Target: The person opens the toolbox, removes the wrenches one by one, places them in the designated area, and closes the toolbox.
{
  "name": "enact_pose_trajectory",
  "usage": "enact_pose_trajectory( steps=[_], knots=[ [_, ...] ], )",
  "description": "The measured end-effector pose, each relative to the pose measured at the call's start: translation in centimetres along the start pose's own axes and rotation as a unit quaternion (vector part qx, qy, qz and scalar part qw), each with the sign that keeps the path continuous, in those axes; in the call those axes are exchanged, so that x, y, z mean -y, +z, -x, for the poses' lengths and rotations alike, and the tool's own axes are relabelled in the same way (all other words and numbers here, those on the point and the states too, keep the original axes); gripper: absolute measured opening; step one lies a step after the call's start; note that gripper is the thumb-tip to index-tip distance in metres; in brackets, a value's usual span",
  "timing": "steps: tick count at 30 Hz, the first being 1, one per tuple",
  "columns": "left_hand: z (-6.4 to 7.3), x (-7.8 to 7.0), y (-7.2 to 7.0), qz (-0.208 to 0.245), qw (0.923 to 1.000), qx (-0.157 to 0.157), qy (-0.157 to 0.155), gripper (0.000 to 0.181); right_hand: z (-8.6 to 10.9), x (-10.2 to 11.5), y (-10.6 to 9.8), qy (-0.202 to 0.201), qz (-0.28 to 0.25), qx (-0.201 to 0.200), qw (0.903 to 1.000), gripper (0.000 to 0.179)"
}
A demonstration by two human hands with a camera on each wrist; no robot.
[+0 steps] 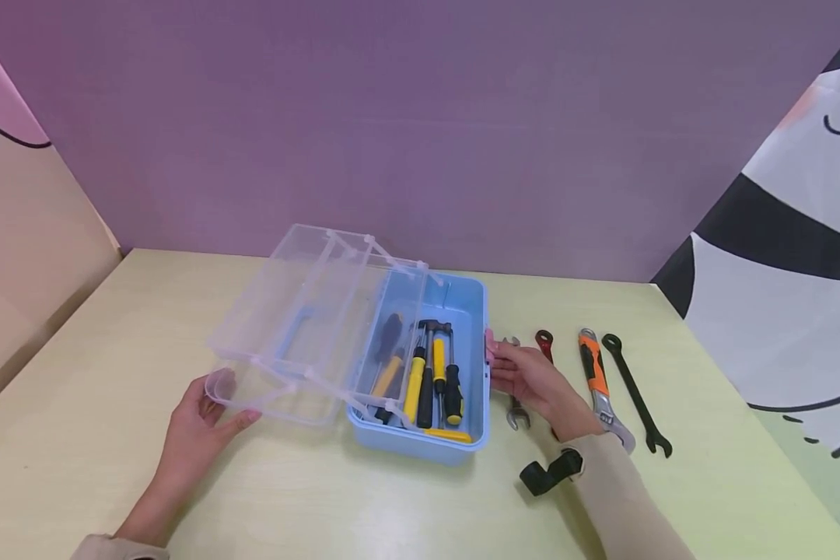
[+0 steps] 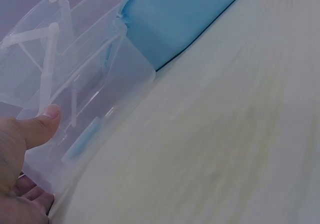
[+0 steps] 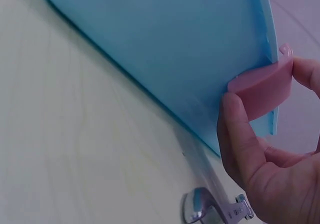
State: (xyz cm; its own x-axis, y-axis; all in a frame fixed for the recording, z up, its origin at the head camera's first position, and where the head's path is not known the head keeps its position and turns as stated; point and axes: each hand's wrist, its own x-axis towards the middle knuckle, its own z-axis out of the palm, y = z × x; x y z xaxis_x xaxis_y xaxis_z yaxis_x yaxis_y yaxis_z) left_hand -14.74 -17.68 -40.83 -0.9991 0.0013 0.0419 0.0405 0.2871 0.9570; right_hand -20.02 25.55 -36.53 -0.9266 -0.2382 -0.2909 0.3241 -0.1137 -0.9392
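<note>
A light-blue toolbox (image 1: 422, 446) stands on the table with its clear plastic lid (image 1: 255, 317) swung open to the left. My left hand (image 1: 194, 435) grips the lid's outer edge; in the left wrist view the thumb lies on top and the fingers are under it. On the box's right side, my right hand (image 1: 537, 383) pinches a pink latch (image 3: 265, 90) between thumb and fingers. Inside the box lie a hammer (image 1: 427, 381) and several screwdrivers with yellow or black handles, such as a black-handled one (image 1: 453, 397). Clear tray parts of the lid partly cover these tools.
To the right of the box lie a small silver wrench (image 1: 519, 418), a red-ended wrench (image 1: 544, 341), an orange-and-black adjustable wrench (image 1: 593, 364) and a long black wrench (image 1: 634, 389). A purple wall (image 1: 448, 140) rises behind the table (image 1: 287, 498).
</note>
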Motion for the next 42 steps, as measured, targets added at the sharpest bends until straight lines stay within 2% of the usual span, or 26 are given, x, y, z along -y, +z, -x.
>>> enact_pose_trajectory(
  steps=[4, 11, 17, 21, 26, 31, 38, 42],
  knots=[
    [-0.1, -0.5, 0.2, -0.008, 0.9995, -0.023, 0.017, 0.076, -0.2, 0.1, 0.0, 0.000, 0.000, -0.008, 1.0000, 0.024],
    [0.0, -1.8, -0.1, -0.048, 0.9962, -0.059, 0.042, 0.075, -0.2, 0.1, 0.1, 0.006, -0.007, -0.013, 0.9999, 0.023],
    [0.1, -3.0, -0.3, -0.069, 0.9873, -0.098, 0.104, 0.076, -0.3, 0.0, 0.2, 0.011, -0.010, -0.016, 0.9998, 0.022],
    [0.3, -3.6, -0.3, -0.078, 0.9810, -0.117, 0.133, 0.077, -0.4, -0.1, 0.2, 0.012, -0.011, -0.015, 0.9998, 0.022],
    [0.2, -4.3, -0.3, -0.079, 0.9694, -0.129, 0.194, 0.078, -0.4, -0.3, 0.1, 0.009, -0.017, -0.011, 0.9998, 0.023],
    [-0.1, -5.0, -0.3, -0.108, 0.9536, -0.139, 0.244, 0.080, -0.4, -0.3, 0.1, 0.010, -0.021, -0.011, 0.9997, 0.022],
    [0.0, -6.5, -0.3, -0.159, 0.9378, -0.155, 0.267, 0.083, -0.4, -0.4, 0.1, 0.011, -0.018, -0.015, 0.9997, 0.020],
    [-0.1, -7.3, -0.2, -0.166, 0.9263, -0.155, 0.301, 0.085, -0.4, -0.4, 0.2, 0.006, -0.018, -0.011, 0.9998, 0.021]
  ],
)
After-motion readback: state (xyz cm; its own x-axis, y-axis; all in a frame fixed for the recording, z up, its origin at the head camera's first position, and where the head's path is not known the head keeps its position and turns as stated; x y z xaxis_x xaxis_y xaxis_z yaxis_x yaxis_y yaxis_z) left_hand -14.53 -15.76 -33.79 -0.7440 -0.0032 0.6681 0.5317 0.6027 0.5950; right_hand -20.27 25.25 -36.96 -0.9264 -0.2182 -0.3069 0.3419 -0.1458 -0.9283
